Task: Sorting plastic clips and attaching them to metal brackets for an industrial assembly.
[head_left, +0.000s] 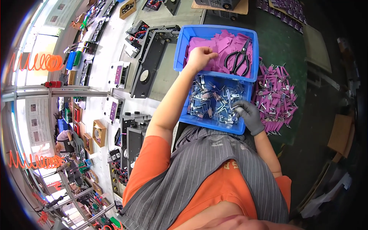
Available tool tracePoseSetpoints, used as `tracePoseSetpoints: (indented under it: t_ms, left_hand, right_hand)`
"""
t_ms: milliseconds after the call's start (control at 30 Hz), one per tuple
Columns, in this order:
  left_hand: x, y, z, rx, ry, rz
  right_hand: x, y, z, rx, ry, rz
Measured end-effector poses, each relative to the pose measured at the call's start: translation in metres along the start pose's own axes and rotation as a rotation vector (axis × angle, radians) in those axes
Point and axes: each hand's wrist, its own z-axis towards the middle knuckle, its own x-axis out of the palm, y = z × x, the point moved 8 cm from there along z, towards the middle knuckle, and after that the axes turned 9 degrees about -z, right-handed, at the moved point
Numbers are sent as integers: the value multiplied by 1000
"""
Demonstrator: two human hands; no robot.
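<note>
Nearest the camera were a gray pinstriped apron (195, 157) and an orange shirt (230, 188). Beyond them stood two blue trays, one just past the other. The far tray (177, 50) held loose purple strips (226, 40), with black-handled scissors (237, 63) lying on top toward its right side. Over its left part was the bare left hand (200, 59), fingers bent and close together beside a purple strip; I could not tell whether they pinched it. The near tray (218, 124) held shiny bent metal pieces (207, 101). At its right side the right hand (251, 117), in a gray glove, had its fingertips among the metal pieces; whether they gripped one was unclear. Right of the trays lay a heap of metal pieces with purple strips (278, 99), on a green surface. To the left, a black metal case (142, 76) rested on the bench (109, 50).
</note>
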Motion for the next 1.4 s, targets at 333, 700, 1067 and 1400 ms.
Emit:
tracePoseSetpoints:
  t_ms: [333,700,1067,1400]
  left_hand:
    - [-3,-67,-100,439,-191,15]
    - [18,-72,-130,408,-72,63]
    - [38,-86,-153,710,286,222]
    - [46,-92,-161,703,309,65]
  right_hand:
    - [-36,103,-25,-298,-209,173]
    - [-7,145,-31,-403,-33,-13]
    - [-26,121,-12,-94,-13,58]
    - [-18,97,2,-215,-7,-206]
